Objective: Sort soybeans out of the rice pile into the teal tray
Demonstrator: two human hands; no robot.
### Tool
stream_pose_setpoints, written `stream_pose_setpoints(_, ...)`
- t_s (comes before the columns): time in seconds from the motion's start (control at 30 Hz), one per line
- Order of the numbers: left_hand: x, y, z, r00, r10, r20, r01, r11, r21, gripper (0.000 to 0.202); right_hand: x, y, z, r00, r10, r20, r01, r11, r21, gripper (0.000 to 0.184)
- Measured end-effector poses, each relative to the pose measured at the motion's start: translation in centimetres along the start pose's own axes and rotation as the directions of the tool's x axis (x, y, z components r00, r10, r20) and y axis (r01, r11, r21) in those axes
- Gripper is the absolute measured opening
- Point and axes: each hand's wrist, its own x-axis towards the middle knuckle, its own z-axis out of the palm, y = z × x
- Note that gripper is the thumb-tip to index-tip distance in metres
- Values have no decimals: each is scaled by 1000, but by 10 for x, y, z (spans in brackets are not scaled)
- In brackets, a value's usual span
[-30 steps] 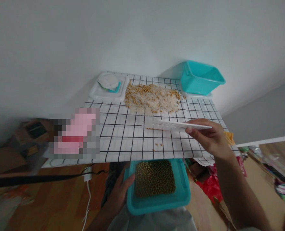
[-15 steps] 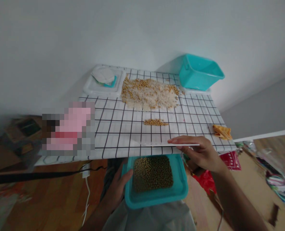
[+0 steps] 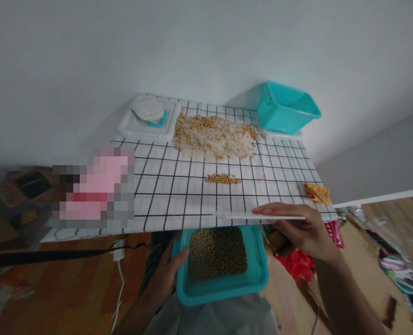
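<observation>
My left hand (image 3: pixel 167 272) grips the left wall of a teal tub (image 3: pixel 223 295), its thumb over the rim. The tub is under the table's front edge, above my lap, with many round beans (image 3: pixel 220 253) inside. My right hand (image 3: pixel 302 232) pinches a thin, flat white strip (image 3: pixel 241 216), seen edge-on, along the table's front edge and above the tub; its exact kind cannot be made out. Beyond the strip lies a small row of yellow soybeans (image 3: pixel 223 178) on the checked tablecloth (image 3: pixel 164 186). Farther back spreads a pile of white grains mixed with soybeans (image 3: pixel 215 139).
A teal bin (image 3: pixel 286 109) stands at the back right. At the back left, a clear lid (image 3: pixel 145 130) bears a whitish packet (image 3: pixel 150 110). An orange crumpled piece (image 3: pixel 317 193) lies at the right edge. A blurred pink item (image 3: pixel 94 186) is at the left.
My right hand and the white strip have moved to the right and slightly nearer to me. My left hand still holds the tub. The whole view has shifted a little.
</observation>
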Motion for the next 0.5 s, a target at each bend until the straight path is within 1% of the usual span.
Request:
stream_pose_setpoints(0.03, 0, 1, 0, 1000, 4, -4, -4, 1000, 2, 74, 6, 5, -6, 996, 7, -90, -10, 999, -38, 27)
stream_pose_setpoints(0.07, 0, 2, 1, 1000, 9, -15, -9, 1000, 6, 75, 13, 11, -12, 981, -1, -196, -10, 998, -57, 24)
stream_pose_setpoints(0.1, -1, 3, 2, 1000, 16, -26, -15, 1000, 16, 75, 21, 17, -19, 948, -19, -317, 0, 998, -61, 21)
stream_pose_setpoints(0.13, -1, 5, 3, 999, 17, -34, -16, 999, 33, 76, 28, 24, -25, 920, -20, -391, 0, 999, -52, 19)
stream_pose_setpoints(0.17, -1, 6, 3, 999, 18, -42, -15, 999, 50, 76, 36, 29, -31, 898, -15, -440, -6, 999, -46, 19)
stream_pose_setpoints(0.23, -2, 7, 4, 999, 16, -48, -12, 998, 68, 76, 48, 39, -41, 884, 4, -468, -33, 998, -53, 20)
stream_pose_setpoints(0.3, -1, 6, 3, 999, 11, -51, -8, 998, 64, 74, 56, 45, -47, 893, 27, -449, -63, 996, -65, 23)
stream_pose_setpoints(0.4, 1, 1, -1, 998, -15, -60, 17, 999, 32, 74, 58, 49, -50, 911, 55, -408, -94, 993, -75, 26)
stream_pose_setpoints(0.5, 3, -4, -6, 999, -26, -45, 27, 999, 24, 74, 54, 50, -48, 916, 56, -397, -101, 990, -95, 24)
